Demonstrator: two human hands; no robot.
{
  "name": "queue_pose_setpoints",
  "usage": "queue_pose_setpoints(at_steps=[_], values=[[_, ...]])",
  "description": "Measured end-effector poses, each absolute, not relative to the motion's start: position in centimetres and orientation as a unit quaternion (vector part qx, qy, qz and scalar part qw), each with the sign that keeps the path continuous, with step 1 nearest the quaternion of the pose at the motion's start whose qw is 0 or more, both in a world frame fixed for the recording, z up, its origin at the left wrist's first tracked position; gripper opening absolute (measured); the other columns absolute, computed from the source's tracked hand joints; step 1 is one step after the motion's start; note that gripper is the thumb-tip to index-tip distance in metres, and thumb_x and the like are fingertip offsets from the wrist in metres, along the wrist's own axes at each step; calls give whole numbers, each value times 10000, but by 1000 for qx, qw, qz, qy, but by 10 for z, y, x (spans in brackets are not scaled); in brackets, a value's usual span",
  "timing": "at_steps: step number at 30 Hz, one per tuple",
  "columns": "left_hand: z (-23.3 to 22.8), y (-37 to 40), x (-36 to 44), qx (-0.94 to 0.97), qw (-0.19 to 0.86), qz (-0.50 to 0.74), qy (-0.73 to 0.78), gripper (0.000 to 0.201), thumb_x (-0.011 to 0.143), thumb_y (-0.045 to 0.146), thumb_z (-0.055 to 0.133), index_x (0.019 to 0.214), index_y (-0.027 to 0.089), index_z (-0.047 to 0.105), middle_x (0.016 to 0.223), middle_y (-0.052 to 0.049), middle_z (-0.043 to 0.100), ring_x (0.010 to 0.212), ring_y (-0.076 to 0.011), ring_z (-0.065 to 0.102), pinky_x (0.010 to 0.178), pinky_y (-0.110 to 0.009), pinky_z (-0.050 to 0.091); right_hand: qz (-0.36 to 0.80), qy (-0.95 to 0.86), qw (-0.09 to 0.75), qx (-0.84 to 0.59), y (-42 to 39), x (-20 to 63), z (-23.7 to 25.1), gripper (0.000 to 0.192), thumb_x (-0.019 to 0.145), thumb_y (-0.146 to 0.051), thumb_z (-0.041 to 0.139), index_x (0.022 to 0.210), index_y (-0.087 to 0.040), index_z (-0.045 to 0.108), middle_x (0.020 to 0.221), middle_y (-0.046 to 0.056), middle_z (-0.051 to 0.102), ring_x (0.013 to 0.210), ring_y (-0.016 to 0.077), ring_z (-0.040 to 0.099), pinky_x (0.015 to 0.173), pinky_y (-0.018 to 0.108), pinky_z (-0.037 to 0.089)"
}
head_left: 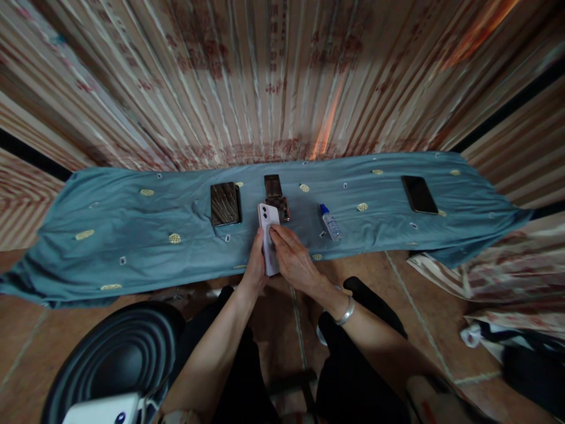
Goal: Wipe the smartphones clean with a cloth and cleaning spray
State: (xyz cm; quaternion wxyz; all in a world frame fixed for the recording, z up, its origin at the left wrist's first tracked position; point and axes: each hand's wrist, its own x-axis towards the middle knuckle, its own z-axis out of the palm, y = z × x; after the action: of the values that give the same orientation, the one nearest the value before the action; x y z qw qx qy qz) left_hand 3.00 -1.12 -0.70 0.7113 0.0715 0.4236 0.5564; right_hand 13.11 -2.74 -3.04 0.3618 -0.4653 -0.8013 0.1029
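Observation:
My left hand (pixel 255 266) grips a white phone (pixel 268 219) by its left edge, back side up, over the near edge of a blue-grey cloth (pixel 132 235). My right hand (pixel 295 259) rests on the phone's back, fingers pressed flat against it near its middle. A silver bangle sits on my right wrist. Just beyond the white phone lie two small dark phones (pixel 276 197), one partly over the other. A dark tablet-like device (pixel 225 203) lies to their left. A small clear bottle with a blue cap (pixel 331 222) lies to the right.
A black phone (pixel 419 194) lies at the cloth's far right. A striped curtain (pixel 282 76) hangs behind. A dark round ribbed tub (pixel 115 353) and a white device (pixel 103 410) sit at lower left. Cloth and bags pile at right (pixel 507 306).

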Motion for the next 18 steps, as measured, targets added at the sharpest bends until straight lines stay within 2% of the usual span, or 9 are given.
queue_pose_setpoints(at_steps=[4, 9, 14, 18], values=[[-9, -11, 32, 65, 705, 565, 424, 317, 978, 284, 451, 1043, 104, 704, 985, -76, 774, 1200, -168, 634, 1107, -256, 421, 100, -801, 375, -456, -27, 130, -30, 514, 950, -88, 318, 1438, -95, 480, 1405, 181, 556, 1365, 265, 463, 1144, 505, 426], [-11, -11, 33, 73, 704, 571, 416, 321, 988, 264, 427, 942, 159, 727, 938, -60, 780, 1212, -158, 628, 1101, -250, 437, 72, -805, 397, -436, -27, 129, -30, 477, 958, -92, 322, 1390, -35, 516, 1391, 209, 559, 1363, 262, 464, 1143, 458, 436], [-14, -10, 32, 80, 703, 569, 419, 303, 973, 291, 459, 919, 185, 738, 947, -68, 777, 1219, -187, 626, 1072, -264, 476, 64, -810, 400, -423, -26, 128, -30, 479, 953, -81, 317, 1389, -27, 509, 1389, 215, 559, 1369, 265, 455, 1135, 479, 444], [-20, -10, 29, 84, 709, 571, 405, 269, 947, 320, 517, 971, 154, 728, 1017, -84, 765, 1213, -190, 626, 1046, -245, 488, 70, -816, 389, -423, -28, 128, -28, 480, 949, -66, 321, 1386, -28, 516, 1391, 209, 563, 1363, 262, 461, 1142, 465, 439]])
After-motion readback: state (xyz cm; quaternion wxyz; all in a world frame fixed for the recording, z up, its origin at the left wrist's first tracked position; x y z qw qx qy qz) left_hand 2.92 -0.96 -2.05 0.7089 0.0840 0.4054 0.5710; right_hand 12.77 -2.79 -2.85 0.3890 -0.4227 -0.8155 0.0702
